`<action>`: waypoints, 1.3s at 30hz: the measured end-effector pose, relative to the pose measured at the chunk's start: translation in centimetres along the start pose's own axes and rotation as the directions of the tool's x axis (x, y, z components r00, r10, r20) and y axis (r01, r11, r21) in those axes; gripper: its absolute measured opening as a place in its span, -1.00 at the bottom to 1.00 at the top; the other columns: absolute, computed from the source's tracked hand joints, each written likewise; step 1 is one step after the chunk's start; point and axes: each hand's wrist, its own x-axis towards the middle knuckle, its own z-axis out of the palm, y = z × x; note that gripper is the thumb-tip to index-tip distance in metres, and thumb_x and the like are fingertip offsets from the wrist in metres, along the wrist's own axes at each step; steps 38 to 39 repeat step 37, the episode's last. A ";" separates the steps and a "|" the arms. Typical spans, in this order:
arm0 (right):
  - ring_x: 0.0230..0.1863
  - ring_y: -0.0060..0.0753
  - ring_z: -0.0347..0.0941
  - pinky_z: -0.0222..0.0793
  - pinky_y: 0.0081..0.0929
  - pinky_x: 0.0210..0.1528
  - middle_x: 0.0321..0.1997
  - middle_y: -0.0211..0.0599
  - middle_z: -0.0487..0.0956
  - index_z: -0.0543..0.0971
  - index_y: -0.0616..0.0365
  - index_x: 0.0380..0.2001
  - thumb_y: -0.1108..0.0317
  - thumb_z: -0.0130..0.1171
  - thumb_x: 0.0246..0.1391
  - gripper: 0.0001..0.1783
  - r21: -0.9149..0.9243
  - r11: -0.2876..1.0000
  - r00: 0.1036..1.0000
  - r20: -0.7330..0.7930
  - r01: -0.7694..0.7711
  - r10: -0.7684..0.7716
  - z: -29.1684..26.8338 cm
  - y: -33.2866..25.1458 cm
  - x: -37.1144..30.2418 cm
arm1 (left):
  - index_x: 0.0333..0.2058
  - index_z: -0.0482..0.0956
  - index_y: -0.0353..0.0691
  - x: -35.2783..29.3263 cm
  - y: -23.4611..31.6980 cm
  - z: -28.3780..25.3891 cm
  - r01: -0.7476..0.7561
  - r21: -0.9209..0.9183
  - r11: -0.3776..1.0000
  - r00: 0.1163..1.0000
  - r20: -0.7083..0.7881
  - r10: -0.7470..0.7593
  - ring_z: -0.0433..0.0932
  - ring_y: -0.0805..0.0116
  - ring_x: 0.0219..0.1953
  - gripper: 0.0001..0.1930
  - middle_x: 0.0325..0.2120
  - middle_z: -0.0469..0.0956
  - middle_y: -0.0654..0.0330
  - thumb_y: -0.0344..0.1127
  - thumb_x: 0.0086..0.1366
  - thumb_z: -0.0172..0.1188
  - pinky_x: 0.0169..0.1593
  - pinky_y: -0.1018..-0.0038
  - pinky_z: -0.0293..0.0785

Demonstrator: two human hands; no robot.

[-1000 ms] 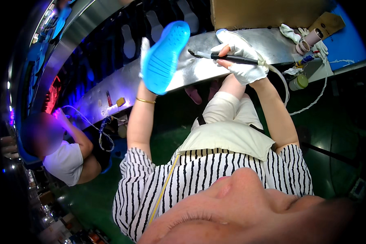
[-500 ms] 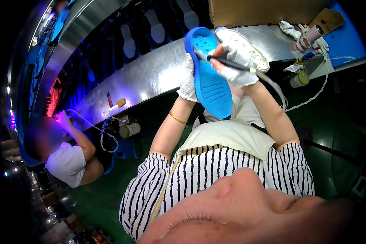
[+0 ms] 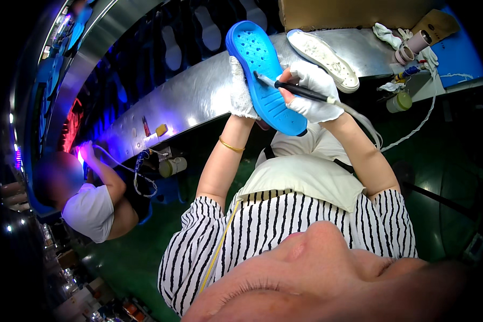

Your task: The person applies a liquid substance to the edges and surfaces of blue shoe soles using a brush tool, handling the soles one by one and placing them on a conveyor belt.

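A bright blue shoe sole (image 3: 250, 53) is held up at a tilt over the bench edge, its inner face showing small holes at the top and ridges lower down. My left hand (image 3: 241, 90), in a white knitted glove, grips it by the left side; those fingers are partly hidden behind it. In my gloved right hand (image 3: 315, 95), bare fingertips pinch a black-handled brush (image 3: 305, 91) with a pale tube running from its rear end. Its light tip lies against the middle of the sole. A white shoe sole (image 3: 327, 60) rests on the bench just beyond my right hand.
The metal bench (image 3: 198, 102) curves leftward beside a dark rack of soles (image 3: 208, 28). Cups (image 3: 417, 42), white gloves (image 3: 386, 36) and a cardboard box (image 3: 333, 15) stand at the far right. A yellow sponge (image 3: 161, 130) lies leftward, near a seated person (image 3: 94, 212).
The blue sole has moved up and to the left with my left hand. Along it, the brush tip has shifted from near the holed part down to the middle.
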 end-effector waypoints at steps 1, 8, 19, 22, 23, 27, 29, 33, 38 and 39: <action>-0.45 -0.41 0.50 0.42 -0.55 -0.32 -0.51 -0.26 0.51 0.51 0.16 -0.40 0.55 0.27 -0.23 -0.77 0.000 1.000 1.000 0.000 -0.002 0.002 0.2 -0.2 0.0 | 0.17 0.21 -0.20 0.1 0.2 0.1 0.001 0.000 1.000 1.000 -0.001 -0.001 0.42 0.07 0.02 -0.25 0.04 0.37 -0.03 0.32 0.26 -0.19 0.11 0.17 0.37; -0.44 -0.57 0.46 0.39 -0.60 -0.33 -0.48 -0.35 0.54 0.52 0.16 -0.43 0.52 0.27 -0.19 -0.82 0.303 0.924 0.967 0.171 -0.235 0.190 0.5 -0.6 -0.6 | 0.15 0.23 -0.19 0.9 1.7 -1.3 0.024 -0.216 0.976 0.999 0.039 -0.016 0.45 0.04 -0.02 -0.23 0.01 0.41 -0.02 0.37 0.22 -0.19 0.06 0.12 0.42; -0.41 -0.65 0.45 0.41 -0.64 -0.32 -0.43 -0.39 0.55 0.52 0.22 -0.31 0.51 0.24 -0.03 -0.83 0.223 0.949 0.968 0.163 -0.224 0.191 -1.4 0.9 0.6 | 0.11 0.30 -0.24 1.9 3.1 0.3 -0.033 -0.057 0.998 0.999 -0.041 0.031 0.46 0.06 -0.04 -0.15 -0.02 0.43 -0.05 0.45 0.15 -0.17 0.06 0.17 0.42; -0.37 -0.57 0.52 0.45 -0.62 -0.27 -0.38 -0.32 0.56 0.51 0.27 -0.31 0.52 0.19 0.03 -0.86 0.301 0.869 0.919 0.096 -0.393 0.382 -2.8 0.7 1.5 | 0.22 0.16 -0.18 0.1 1.9 0.9 0.123 -0.353 0.928 0.978 0.203 -0.052 0.34 0.08 0.10 -0.11 0.13 0.29 0.00 0.46 0.17 -0.24 0.18 0.14 0.28; -0.39 -0.55 0.52 0.46 -0.62 -0.28 -0.37 -0.28 0.57 0.50 0.29 -0.31 0.52 0.20 0.03 -0.85 0.254 0.905 0.939 0.049 -0.342 0.341 -2.8 1.1 1.7 | 0.22 0.16 -0.18 -0.2 1.3 0.9 0.121 -0.355 0.927 0.978 0.203 -0.050 0.34 0.08 0.10 -0.11 0.13 0.29 0.00 0.46 0.17 -0.24 0.18 0.14 0.28; -0.39 -0.58 0.54 0.47 -0.67 -0.31 -0.42 -0.31 0.56 0.53 0.26 -0.35 0.51 0.25 -0.02 -0.86 0.338 0.921 0.977 -0.021 -0.192 0.211 -1.8 1.0 0.9 | 0.22 0.16 -0.19 0.0 0.1 1.1 0.037 -0.270 0.962 0.997 0.079 -0.016 0.35 0.07 0.10 -0.13 0.12 0.30 0.02 0.43 0.18 -0.21 0.16 0.12 0.30; -0.41 -0.59 0.51 0.42 -0.62 -0.36 -0.43 -0.33 0.56 0.54 0.23 -0.38 0.53 0.27 -0.07 -0.86 0.162 0.983 0.995 0.066 -0.090 0.080 -0.6 0.6 0.6 | 0.27 0.08 -0.11 1.1 0.3 0.3 -0.010 -0.102 0.995 0.993 0.120 0.022 0.27 0.02 0.18 -0.11 0.20 0.20 -0.03 0.45 0.16 -0.23 0.22 0.09 0.20; -0.40 -0.62 0.49 0.42 -0.65 -0.35 -0.41 -0.31 0.57 0.56 0.21 -0.40 0.51 0.29 -0.08 -0.87 0.361 0.871 0.943 0.127 -0.334 0.309 0.0 0.3 -0.4 | 0.28 0.04 -0.11 1.2 1.1 1.3 -0.112 -0.070 0.991 0.980 0.160 0.122 0.21 -0.02 0.21 -0.09 0.22 0.15 -0.06 0.46 0.15 -0.23 0.25 0.10 0.16; -0.42 -0.52 0.52 0.43 -0.63 -0.33 -0.38 -0.27 0.59 0.56 0.20 -0.38 0.53 0.28 -0.09 -0.86 0.182 0.957 0.974 0.018 -0.225 0.226 -0.4 0.8 -0.1 | 0.31 -0.05 -0.02 1.0 1.6 1.3 -0.196 -0.055 0.979 0.948 0.244 0.203 0.07 0.04 0.30 -0.11 0.28 0.06 0.03 0.45 0.17 -0.25 0.26 -0.11 0.02; -0.42 -0.52 0.52 0.43 -0.63 -0.33 -0.38 -0.27 0.59 0.56 0.20 -0.38 0.53 0.28 -0.09 -0.86 0.182 0.957 0.974 0.018 -0.225 0.226 -0.4 0.8 -0.1 | 0.31 -0.05 -0.02 1.0 1.6 1.3 -0.196 -0.055 0.979 0.948 0.244 0.203 0.07 0.04 0.30 -0.11 0.28 0.06 0.03 0.45 0.17 -0.25 0.26 -0.11 0.02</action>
